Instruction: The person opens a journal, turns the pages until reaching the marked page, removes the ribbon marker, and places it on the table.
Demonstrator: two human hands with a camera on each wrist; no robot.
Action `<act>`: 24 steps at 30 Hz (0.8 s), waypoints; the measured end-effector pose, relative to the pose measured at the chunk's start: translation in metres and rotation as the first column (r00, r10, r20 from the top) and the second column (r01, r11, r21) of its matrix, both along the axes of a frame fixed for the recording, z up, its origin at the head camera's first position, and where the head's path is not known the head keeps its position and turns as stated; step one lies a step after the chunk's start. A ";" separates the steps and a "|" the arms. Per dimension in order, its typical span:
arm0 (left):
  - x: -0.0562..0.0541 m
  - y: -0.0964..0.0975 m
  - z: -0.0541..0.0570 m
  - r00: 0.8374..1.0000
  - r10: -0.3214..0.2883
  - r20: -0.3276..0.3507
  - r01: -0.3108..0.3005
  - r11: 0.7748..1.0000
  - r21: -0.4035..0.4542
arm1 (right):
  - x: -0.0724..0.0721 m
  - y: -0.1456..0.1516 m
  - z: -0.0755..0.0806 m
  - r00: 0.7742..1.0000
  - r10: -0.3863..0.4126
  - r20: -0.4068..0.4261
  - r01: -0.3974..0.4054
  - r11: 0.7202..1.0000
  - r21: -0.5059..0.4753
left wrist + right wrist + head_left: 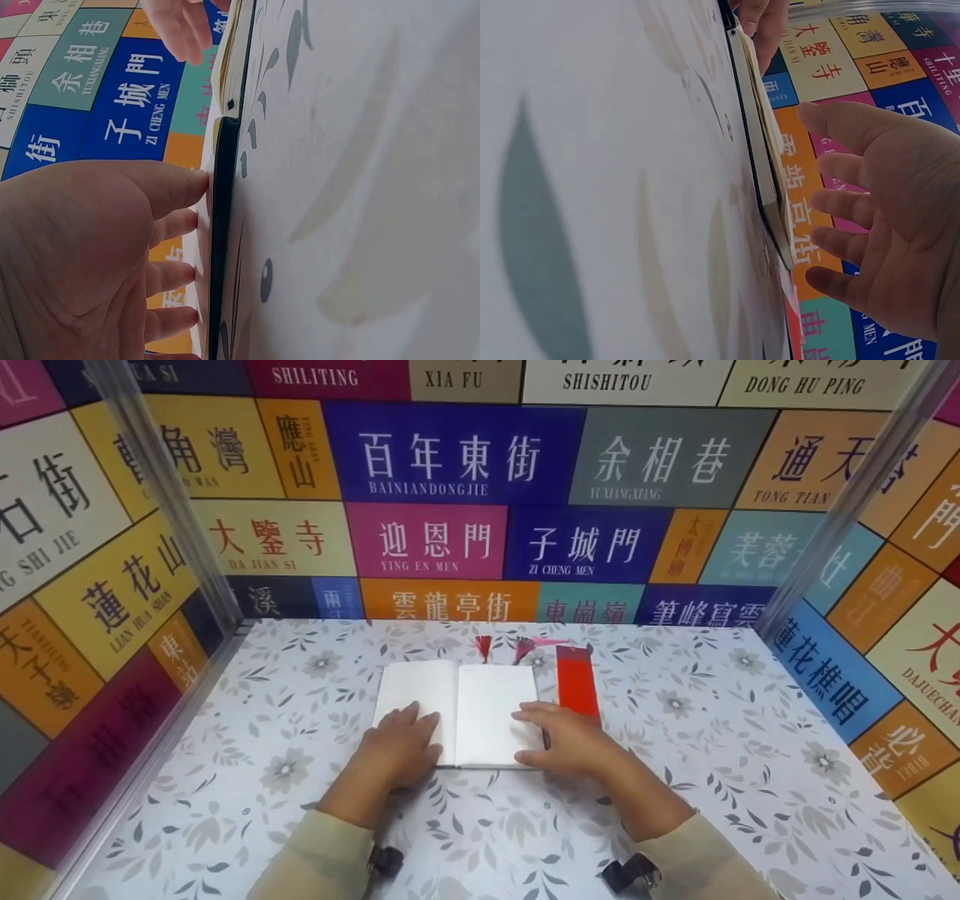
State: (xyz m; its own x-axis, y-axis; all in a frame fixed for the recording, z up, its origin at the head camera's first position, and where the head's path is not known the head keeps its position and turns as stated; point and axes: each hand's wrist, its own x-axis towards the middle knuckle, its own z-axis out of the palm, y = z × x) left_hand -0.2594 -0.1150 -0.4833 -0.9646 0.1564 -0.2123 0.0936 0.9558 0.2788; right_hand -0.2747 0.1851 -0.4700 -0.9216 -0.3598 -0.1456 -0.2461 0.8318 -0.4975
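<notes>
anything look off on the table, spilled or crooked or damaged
Nothing really stands out: no spill or damage shows. The notebook lies open under the left hand, with the red strip to its right. At most, the loose tassels beyond its far edge look slightly untidy.

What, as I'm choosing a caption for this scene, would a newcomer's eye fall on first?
Probably the wall of bright signs behind the table, with large characters on blue, pink and orange. Next comes the open book with its white pages, between the left hand on its left page and the right hand at its right edge. The vivid red strip lies just right of the book.
</notes>
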 end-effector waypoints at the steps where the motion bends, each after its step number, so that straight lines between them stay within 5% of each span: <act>1: 0.000 0.000 0.000 1.000 -0.001 -0.001 0.001 1.000 -0.002 | 0.000 0.000 0.000 1.000 0.010 0.000 -0.010 1.000 0.012; 14: 0.000 -0.002 -0.003 1.000 -0.003 -0.007 0.003 1.000 0.026 | 0.003 0.003 -0.004 0.995 0.095 0.028 -0.096 0.994 0.059; 24: 0.001 -0.001 -0.001 1.000 0.002 0.010 -0.002 1.000 0.006 | 0.000 0.004 0.001 0.995 0.052 0.089 -0.053 0.999 0.005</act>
State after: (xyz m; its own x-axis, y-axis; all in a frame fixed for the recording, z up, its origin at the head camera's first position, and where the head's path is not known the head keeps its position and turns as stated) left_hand -0.2582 -0.1164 -0.4843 -0.9628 0.1557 -0.2207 0.0890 0.9544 0.2850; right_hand -0.2744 0.1896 -0.4694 -0.8846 -0.4061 -0.2293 -0.2447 0.8228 -0.5130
